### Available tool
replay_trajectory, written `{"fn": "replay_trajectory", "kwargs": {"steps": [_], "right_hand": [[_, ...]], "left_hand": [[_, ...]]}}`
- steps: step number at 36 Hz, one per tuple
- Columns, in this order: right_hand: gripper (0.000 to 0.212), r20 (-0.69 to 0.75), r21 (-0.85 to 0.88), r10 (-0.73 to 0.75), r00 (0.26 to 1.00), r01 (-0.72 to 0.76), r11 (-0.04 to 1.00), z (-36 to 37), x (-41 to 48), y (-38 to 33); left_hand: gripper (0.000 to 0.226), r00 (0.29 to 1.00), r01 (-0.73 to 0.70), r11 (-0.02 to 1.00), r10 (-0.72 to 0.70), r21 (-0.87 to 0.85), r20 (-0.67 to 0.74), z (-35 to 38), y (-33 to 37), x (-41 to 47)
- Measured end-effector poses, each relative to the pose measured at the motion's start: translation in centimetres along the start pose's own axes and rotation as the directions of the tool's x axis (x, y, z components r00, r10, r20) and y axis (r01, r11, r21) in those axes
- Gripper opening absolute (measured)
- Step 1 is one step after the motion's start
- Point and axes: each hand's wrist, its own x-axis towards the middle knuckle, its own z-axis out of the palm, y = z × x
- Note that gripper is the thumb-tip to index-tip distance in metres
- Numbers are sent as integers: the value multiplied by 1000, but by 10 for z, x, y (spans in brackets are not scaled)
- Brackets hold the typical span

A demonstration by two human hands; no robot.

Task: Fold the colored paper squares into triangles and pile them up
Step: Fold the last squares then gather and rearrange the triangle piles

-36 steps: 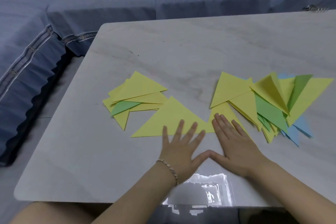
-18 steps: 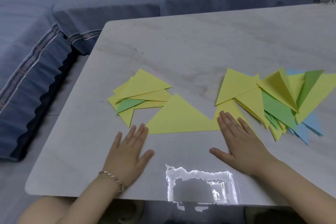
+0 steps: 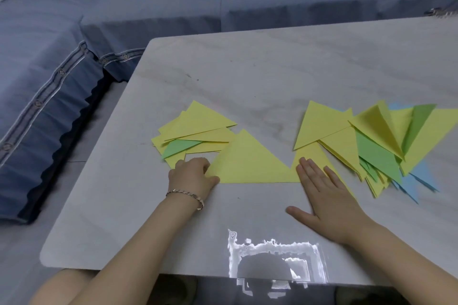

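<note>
Yellow triangle (image 3: 247,163), folded and flat on the tabletop (image 3: 272,69), and the left hand (image 3: 192,176) curls its fingers round the triangle's left corner, thumb pinching on top. The right hand (image 3: 327,193) lies flat with fingers straight, just right of the triangle, pressing a yellow sheet of the scattered heap (image 3: 371,141) there. Best play, I reckon: lift that corner cleanly, keep the fold closed, and carry it onto the stacked pile (image 3: 198,129) right up against the triangle's upper left. Watch that pile's loose edges, they could snag. A blue sofa (image 3: 124,20) sits well beyond the triangle.
</note>
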Motion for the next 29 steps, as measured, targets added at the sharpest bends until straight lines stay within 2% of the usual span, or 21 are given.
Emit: {"fn": "replay_trajectory", "kwargs": {"steps": [3,6,8,10,13,15,18,22,24,26,28,29], "right_hand": [[86,-9,26,-6,1000,6,1000,-3,-1,-1],[85,-38,73,-13,999,16,997,-2,-4,-1],[78,-104,142,6,995,9,990,-2,-6,0],[66,-199,245,127,972,-76,967,-5,-8,-2],[47,-265,394,404,876,-284,874,-18,-9,-3],[50,-161,405,523,837,-427,809,-28,-8,0],[66,50,350,589,806,-567,746,-38,-3,7],[56,57,409,547,835,-519,750,-39,3,9],[46,30,459,514,857,-469,755,-35,3,8],[41,20,487,484,875,-431,760,-33,1,2],[42,22,492,441,897,-394,777,-31,-4,-10],[42,25,498,415,909,-372,784,-31,-7,-18]], "left_hand": [[25,991,-93,981,75,-167,-115,-12,4,-4],[22,966,-119,922,22,-367,-259,-29,3,2],[32,957,-121,920,10,-372,-288,-40,-7,15],[34,960,-91,928,-15,-360,-281,-47,-20,32],[29,963,9,937,-102,-350,-248,-51,-35,50],[23,956,65,941,-154,-331,-251,-50,-39,54],[43,932,111,974,-171,-199,-318,-43,-34,47],[46,918,-110,988,58,-111,-392,-26,-8,22],[42,913,-253,955,184,-152,-363,-15,6,6],[35,939,-306,897,229,-319,-256,-5,22,-13],[29,986,-148,821,168,-551,-15,6,40,-32],[37,984,-33,775,135,-631,116,12,49,-39]]}}
